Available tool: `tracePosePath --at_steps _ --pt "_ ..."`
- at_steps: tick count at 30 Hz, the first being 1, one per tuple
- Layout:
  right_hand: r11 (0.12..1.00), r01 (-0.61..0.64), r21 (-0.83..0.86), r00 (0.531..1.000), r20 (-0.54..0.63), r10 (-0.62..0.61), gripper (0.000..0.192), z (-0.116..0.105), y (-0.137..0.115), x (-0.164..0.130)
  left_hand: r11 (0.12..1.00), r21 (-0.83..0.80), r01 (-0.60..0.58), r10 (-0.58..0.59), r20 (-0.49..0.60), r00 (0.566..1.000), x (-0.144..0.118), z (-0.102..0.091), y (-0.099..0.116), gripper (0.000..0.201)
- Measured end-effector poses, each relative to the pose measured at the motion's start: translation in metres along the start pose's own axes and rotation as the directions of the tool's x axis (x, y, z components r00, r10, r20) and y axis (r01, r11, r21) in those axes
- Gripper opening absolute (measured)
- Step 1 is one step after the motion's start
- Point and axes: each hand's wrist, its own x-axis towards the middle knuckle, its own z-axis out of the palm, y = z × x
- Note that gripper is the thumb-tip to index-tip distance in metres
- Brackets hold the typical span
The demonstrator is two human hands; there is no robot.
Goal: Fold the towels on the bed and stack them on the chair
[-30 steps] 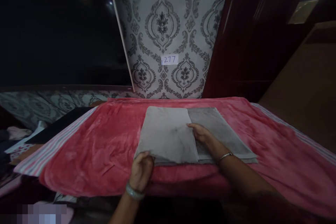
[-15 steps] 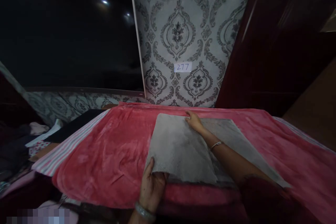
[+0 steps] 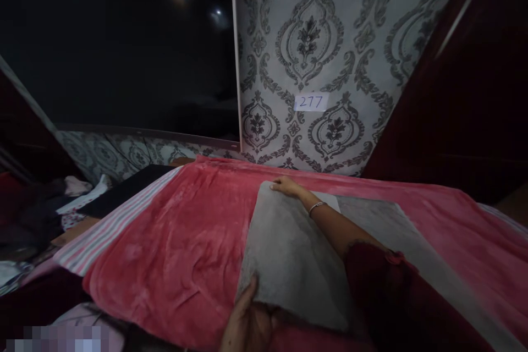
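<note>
A grey towel point(image 3: 289, 253) lies folded on a red plush blanket point(image 3: 173, 242) that covers a bed. My left hand point(image 3: 247, 324) grips the towel's near left corner at the bottom of the view. My right hand point(image 3: 284, 186) reaches across and holds the towel's far left corner, near the wall. A dark red sleeve covers my right upper arm, and a thin bangle sits on that wrist. A second grey layer point(image 3: 391, 231) of the towel spreads out to the right under my arm.
A patterned grey wall point(image 3: 322, 55) with a small label reading 277 stands behind the bed. A dark panel fills the upper left. A striped sheet edge point(image 3: 107, 225) and loose clothes point(image 3: 61, 203) lie at the left. Dark red furniture stands at the right.
My right hand has slid from the towel's middle to its far left corner. My left hand keeps the near corner. The view has moved closer and lower over the towel.
</note>
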Motion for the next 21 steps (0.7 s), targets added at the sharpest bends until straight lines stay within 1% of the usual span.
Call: tracePosePath --at_steps 3,6,8,11,14,16,18,21 --pt "1.000 -0.011 0.012 1.000 0.016 0.011 0.021 -0.003 -0.005 0.007 1.000 -0.011 -0.002 0.003 0.032 0.999 0.002 -0.014 -0.003 0.042" --pt "0.999 0.008 0.053 1.000 0.017 -0.009 0.018 -0.001 -0.016 0.018 0.999 -0.016 -0.035 0.036 0.081 0.996 0.000 -0.017 0.003 0.038" --pt "0.996 0.025 0.082 1.000 0.010 -0.026 0.015 0.008 -0.023 0.025 0.996 -0.021 -0.081 0.083 0.111 0.990 -0.004 -0.015 0.010 0.036" --pt "0.994 0.027 0.103 1.000 -0.005 -0.027 0.013 0.027 -0.026 0.030 0.990 -0.038 -0.136 0.140 0.141 0.980 -0.012 -0.013 0.020 0.038" --pt "0.994 0.014 0.104 0.999 -0.043 -0.009 0.011 0.044 -0.022 0.029 0.988 -0.045 -0.149 0.154 0.122 0.981 -0.017 -0.016 0.022 0.046" --pt "0.994 0.020 0.111 0.997 -0.082 -0.011 0.006 0.048 -0.019 0.029 0.984 -0.053 -0.168 0.172 0.083 0.982 -0.019 -0.018 0.020 0.050" --pt "0.992 0.036 0.120 0.992 -0.125 -0.021 0.002 0.046 -0.018 0.030 0.980 -0.054 -0.193 0.196 0.043 0.980 -0.021 -0.017 0.018 0.052" --pt "0.990 0.060 0.131 0.978 -0.204 -0.032 0.016 0.032 -0.017 0.026 0.984 -0.021 -0.177 0.177 0.013 0.984 -0.024 -0.009 0.021 0.050"
